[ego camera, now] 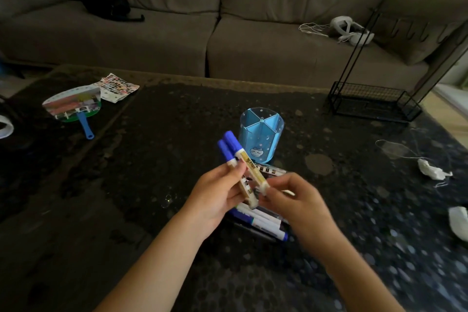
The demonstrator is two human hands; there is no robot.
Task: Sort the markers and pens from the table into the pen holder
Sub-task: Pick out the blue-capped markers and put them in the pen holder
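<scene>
Low centre of the frame: your left hand (219, 194) is closed around two blue-capped markers (243, 172), caps up and tilted away toward the upper left, bundled side by side so both can go in on one trip. Your right hand (293, 197) sits just right of them, fingers curled at the lower barrel ends. It is motion-blurred, so you cannot tell whether it pinches the markers or only steadies them; likely it is squaring the pair.

Beneath both hands, the remaining markers (260, 220) lie heaped on the dark table (152, 185), near at hand.

Just beyond, centre frame: the blue pen holder (262, 134) stands upright, its divided compartments looking empty.

Farther, upper left: a paddle fan (73, 106). Upper right: a black wire rack (372, 101).
</scene>
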